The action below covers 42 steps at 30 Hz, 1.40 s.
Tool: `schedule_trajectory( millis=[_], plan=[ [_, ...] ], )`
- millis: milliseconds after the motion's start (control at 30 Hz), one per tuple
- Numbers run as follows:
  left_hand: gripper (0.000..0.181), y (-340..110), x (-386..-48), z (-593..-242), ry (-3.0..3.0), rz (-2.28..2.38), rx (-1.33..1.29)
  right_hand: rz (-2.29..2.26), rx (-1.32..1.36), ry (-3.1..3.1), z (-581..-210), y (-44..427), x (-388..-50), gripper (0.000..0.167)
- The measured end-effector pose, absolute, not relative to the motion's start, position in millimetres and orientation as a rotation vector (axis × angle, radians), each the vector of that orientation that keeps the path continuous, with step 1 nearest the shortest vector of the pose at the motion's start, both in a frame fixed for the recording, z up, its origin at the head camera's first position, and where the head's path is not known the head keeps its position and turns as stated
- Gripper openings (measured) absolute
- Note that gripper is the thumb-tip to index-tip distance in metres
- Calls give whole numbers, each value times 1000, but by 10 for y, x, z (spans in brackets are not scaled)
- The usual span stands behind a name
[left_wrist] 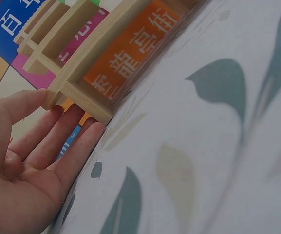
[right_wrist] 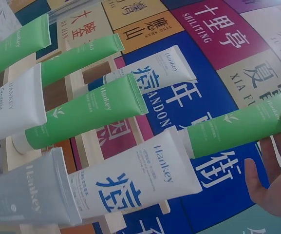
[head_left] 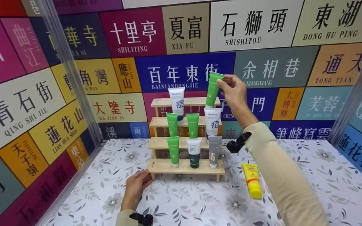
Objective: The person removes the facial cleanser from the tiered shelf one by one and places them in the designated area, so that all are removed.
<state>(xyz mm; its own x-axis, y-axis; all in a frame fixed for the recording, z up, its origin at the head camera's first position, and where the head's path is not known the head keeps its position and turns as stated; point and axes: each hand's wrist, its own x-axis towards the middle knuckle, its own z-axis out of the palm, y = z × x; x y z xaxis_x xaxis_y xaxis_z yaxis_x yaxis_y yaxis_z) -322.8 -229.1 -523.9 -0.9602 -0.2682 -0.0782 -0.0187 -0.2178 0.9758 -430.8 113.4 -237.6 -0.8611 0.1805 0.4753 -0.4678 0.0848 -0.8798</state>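
Beige sleeve (head_left: 281,169) of the right arm fills the foreground over the desk (head_left: 206,204); if lowered, it could roll the yellow tube (head_left: 252,182) lying just beside it. Left hand (head_left: 136,185): thumb and fingers grip the front left corner of the wooden stand (head_left: 185,171). A pull or lift there could, in my judgement, rock every step and topple the stock.

Right hand (head_left: 236,92), farther back: thumb and finger pinch the held green tube (head_left: 213,89) by its flat end, cap downward, over the right of the upper steps. Its lower end is hidden behind a white tube (head_left: 212,119), so contact with the wood cannot be confirmed. Principal hazard: a blind placement could push that white tube forward onto the grey tube (head_left: 214,153). An early release could also tip the held one.

Containers, near to far: yellow tube, cap toward the camera. Bottom step: front green tube (head_left: 174,152), white-and-dark-green tube (head_left: 194,153) and the grey one, standing cap-down. Second step: a pair of green tubes (head_left: 172,122), plus the white tube. Third step, left: blue-lettered tube (head_left: 177,102). Contents and fill cannot be told. Sign-covered wall (head_left: 185,62) behind.
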Motion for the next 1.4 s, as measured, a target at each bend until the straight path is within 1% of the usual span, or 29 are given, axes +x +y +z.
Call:
schedule_trajectory(
  millis=[133,300,667,833,1000,1400],
  plan=[
    [46,-2300,-3220,-5243,-1849,-2316,360,1864,306,-1866,-2360,1214,-4252,30],
    [45,-2285,-3223,-5246,-1859,-2316,380,1874,306,-1828,-2350,1379,-4177,27],
    [45,-2273,-3224,-5229,-1854,-2305,366,1671,374,-1889,-2491,1831,-4036,32],
    [46,-2269,-3240,-5223,-1867,-2294,382,1659,356,-1903,-2637,2037,-4006,29],
    [46,-2276,-3255,-5236,-1863,-2294,399,1659,292,-1990,-2838,2230,-3958,33],
    [46,-2266,-3244,-5230,-1869,-2315,391,1745,263,-2098,-3301,2625,-3703,32]
  ],
)
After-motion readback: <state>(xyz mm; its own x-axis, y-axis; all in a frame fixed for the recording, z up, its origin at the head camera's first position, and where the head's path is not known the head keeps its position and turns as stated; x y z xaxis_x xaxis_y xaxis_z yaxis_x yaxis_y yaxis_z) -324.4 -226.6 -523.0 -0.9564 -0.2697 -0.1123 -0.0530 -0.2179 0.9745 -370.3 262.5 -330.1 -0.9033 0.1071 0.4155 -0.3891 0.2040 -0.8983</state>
